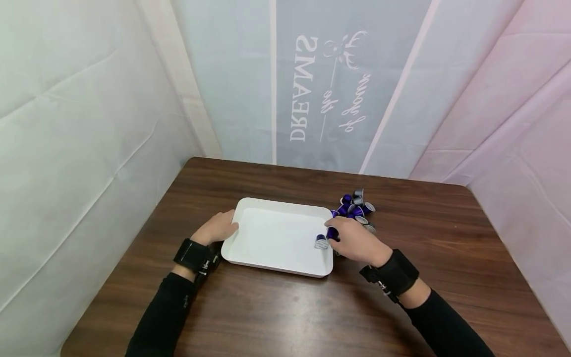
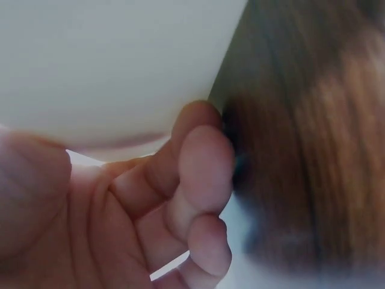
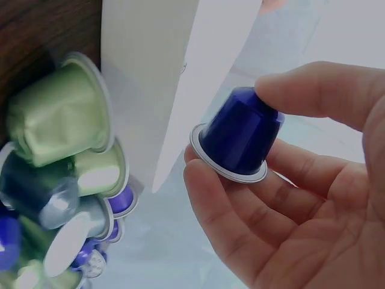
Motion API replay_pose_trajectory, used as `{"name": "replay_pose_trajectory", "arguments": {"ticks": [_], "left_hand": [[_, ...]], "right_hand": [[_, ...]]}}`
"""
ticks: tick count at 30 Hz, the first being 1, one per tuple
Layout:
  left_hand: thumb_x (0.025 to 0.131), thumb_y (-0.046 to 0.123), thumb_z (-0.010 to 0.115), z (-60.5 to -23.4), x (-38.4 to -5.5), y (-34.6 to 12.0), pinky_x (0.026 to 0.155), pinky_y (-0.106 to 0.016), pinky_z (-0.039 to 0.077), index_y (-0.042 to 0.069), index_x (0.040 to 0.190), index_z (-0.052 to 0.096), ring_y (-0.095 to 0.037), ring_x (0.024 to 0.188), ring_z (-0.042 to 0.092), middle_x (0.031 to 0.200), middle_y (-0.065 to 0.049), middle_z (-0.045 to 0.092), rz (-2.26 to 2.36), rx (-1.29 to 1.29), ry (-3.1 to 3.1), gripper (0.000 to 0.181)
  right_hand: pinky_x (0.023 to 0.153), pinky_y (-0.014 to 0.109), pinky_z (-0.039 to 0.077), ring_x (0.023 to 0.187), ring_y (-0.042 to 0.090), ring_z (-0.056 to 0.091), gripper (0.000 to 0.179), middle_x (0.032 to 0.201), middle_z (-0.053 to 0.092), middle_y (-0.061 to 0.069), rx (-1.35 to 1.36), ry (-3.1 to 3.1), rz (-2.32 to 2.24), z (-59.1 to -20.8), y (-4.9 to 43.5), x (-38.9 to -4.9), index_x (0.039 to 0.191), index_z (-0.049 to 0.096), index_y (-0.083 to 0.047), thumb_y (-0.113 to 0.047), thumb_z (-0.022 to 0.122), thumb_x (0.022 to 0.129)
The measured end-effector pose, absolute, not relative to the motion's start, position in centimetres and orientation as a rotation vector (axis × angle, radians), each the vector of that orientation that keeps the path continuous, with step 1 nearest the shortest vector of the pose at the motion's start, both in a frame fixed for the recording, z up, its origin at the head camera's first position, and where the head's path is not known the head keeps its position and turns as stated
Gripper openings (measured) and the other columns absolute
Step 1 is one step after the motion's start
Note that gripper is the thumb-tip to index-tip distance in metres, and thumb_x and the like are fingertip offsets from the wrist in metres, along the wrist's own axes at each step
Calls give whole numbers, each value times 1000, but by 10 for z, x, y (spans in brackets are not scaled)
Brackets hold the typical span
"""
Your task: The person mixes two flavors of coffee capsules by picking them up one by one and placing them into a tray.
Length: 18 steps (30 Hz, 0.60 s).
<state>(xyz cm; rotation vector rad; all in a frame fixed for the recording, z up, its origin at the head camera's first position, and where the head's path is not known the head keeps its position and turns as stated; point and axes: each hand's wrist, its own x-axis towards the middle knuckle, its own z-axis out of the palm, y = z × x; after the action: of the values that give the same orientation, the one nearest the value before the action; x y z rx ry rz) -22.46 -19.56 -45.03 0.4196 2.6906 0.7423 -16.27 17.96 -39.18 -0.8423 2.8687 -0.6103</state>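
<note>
A white rectangular tray has its left rim in the grip of my left hand; in the left wrist view, curled fingers lie against its pale surface. Over the tray's right edge, my right hand pinches a dark blue coffee capsule between thumb and fingers, its silver rim tilted downward. One blue capsule lies on its side in the tray near the right edge, its pale lid facing me. Part of the held capsule is hidden by my fingers in the head view.
A loose pile of coffee capsules, blue, grey and green, sits just right of the tray. Among them a light green capsule is close to the right wrist camera. The brown wooden table meets fabric walls behind and at the sides.
</note>
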Motion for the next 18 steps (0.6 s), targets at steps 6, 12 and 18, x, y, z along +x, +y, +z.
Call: {"name": "replay_pose_trajectory", "arguments": {"ticks": [6, 12, 18], "left_hand": [[98, 15, 36, -450, -221, -195, 92, -46, 40, 0, 144, 34, -31, 109, 54, 133, -20, 50, 748, 418, 2689, 49], [98, 16, 35, -450, -221, -195, 94, -47, 39, 0, 145, 35, -33, 113, 52, 134, -19, 50, 749, 412, 2689, 50], [97, 15, 36, -449, -221, -194, 94, -47, 39, 1, 144, 36, -32, 112, 52, 134, -18, 50, 751, 434, 2686, 48]], "right_hand": [[77, 35, 49, 96, 21, 59, 41, 112, 60, 15, -925, 2828, -540, -391, 162, -168, 120, 59, 6, -11, 69, 84], [74, 32, 49, 87, 16, 57, 39, 106, 61, 14, -1000, 2835, -470, -391, 147, -176, 119, 60, 5, -10, 69, 84], [74, 31, 48, 86, 17, 57, 39, 108, 61, 16, -1025, 2815, -445, -390, 140, -185, 119, 59, 6, -11, 68, 85]]}}
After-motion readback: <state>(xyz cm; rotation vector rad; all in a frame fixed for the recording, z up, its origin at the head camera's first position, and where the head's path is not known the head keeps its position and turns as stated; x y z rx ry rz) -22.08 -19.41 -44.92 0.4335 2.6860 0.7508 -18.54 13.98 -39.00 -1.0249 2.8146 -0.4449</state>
